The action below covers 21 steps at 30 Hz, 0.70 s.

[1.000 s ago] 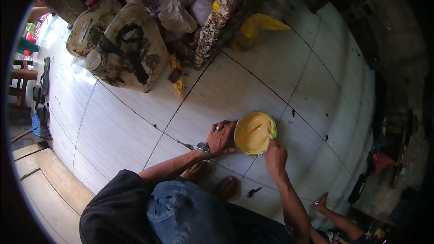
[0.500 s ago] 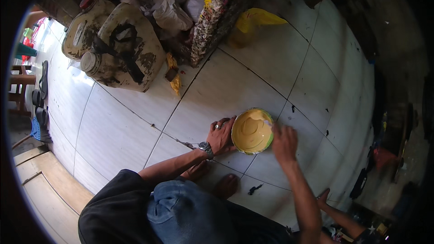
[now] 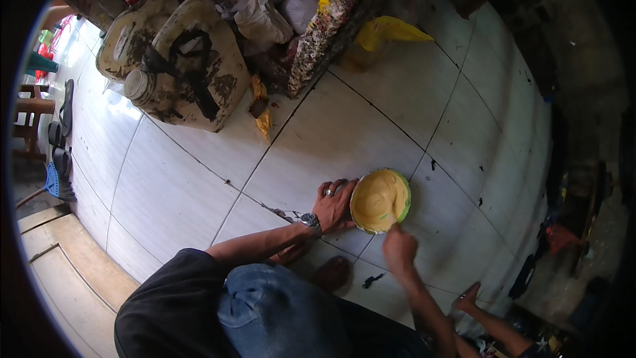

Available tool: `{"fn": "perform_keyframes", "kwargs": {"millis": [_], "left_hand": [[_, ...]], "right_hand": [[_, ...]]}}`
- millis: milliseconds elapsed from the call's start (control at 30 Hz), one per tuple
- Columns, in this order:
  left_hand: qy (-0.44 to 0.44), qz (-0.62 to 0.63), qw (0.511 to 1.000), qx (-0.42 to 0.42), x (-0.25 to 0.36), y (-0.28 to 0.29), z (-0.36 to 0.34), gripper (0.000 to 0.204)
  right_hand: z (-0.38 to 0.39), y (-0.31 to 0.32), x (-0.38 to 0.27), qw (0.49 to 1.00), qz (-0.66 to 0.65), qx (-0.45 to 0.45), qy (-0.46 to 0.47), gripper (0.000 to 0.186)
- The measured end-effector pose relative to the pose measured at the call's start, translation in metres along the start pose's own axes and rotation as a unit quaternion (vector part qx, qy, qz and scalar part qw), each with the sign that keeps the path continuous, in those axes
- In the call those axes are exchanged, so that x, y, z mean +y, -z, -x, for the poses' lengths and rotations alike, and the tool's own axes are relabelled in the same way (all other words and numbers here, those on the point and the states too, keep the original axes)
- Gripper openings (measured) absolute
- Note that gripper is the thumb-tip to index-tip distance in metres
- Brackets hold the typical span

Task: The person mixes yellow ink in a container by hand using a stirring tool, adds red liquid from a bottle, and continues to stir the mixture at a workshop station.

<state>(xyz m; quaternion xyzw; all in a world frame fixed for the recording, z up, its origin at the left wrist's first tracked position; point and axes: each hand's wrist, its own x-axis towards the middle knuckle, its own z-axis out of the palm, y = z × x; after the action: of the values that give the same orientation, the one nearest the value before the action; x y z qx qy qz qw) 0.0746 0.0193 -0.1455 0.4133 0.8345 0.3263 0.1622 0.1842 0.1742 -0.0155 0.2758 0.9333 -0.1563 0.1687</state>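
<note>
A round tub [image 3: 368,209] of thick yellow paste, with a green outer edge, rests on the white tiled floor. My left hand [image 3: 331,205], with a ring and a wristwatch, has its fingers curled round the tub's left side. My right hand [image 3: 401,248] is closed at the tub's near right, gripping a stirrer that dips into the paste; most of the stirrer is hidden. A blue cap [image 3: 271,305] and a dark sleeve fill the bottom middle.
Grimy jerrycans [image 3: 185,73], bags [image 3: 262,16] and a crusted board [image 3: 311,46] stand beyond, with yellow plastic [image 3: 391,30] beside them. Sandals [image 3: 66,109], a blue broom [image 3: 53,179] and a wooden panel [image 3: 66,268] are left. Another person's foot [image 3: 467,297] shows at lower right.
My right hand has swung out to the right and come back down toward me, stirring the paste, whose swirls look different. My left hand still holds the tub, which appears slightly lower right.
</note>
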Motion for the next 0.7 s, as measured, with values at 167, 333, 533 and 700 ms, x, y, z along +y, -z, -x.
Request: {"fn": "perform_keyframes", "kwargs": {"millis": [167,333,533,700], "left_hand": [[-0.012,0.015,1.000,-0.001,0.001,0.002,-0.001,0.112],[-0.001,-0.008,1.000,-0.015,0.007,0.005,-0.005,0.109],[0.011,0.029,1.000,-0.005,0.003,0.007,-0.002,0.109],[0.006,0.026,1.000,-0.002,0.005,0.000,-0.005,0.112]], "right_hand": [[-0.019,-0.026,0.022,0.971,-0.224,0.047,-0.066,0.023],[-0.026,-0.017,0.051,0.965,-0.228,-0.121,-0.056,0.031],[-0.023,-0.001,0.020,0.992,-0.047,0.059,0.106,0.023],[-0.014,-0.004,0.032,0.977,0.126,0.058,0.159,0.019]]}}
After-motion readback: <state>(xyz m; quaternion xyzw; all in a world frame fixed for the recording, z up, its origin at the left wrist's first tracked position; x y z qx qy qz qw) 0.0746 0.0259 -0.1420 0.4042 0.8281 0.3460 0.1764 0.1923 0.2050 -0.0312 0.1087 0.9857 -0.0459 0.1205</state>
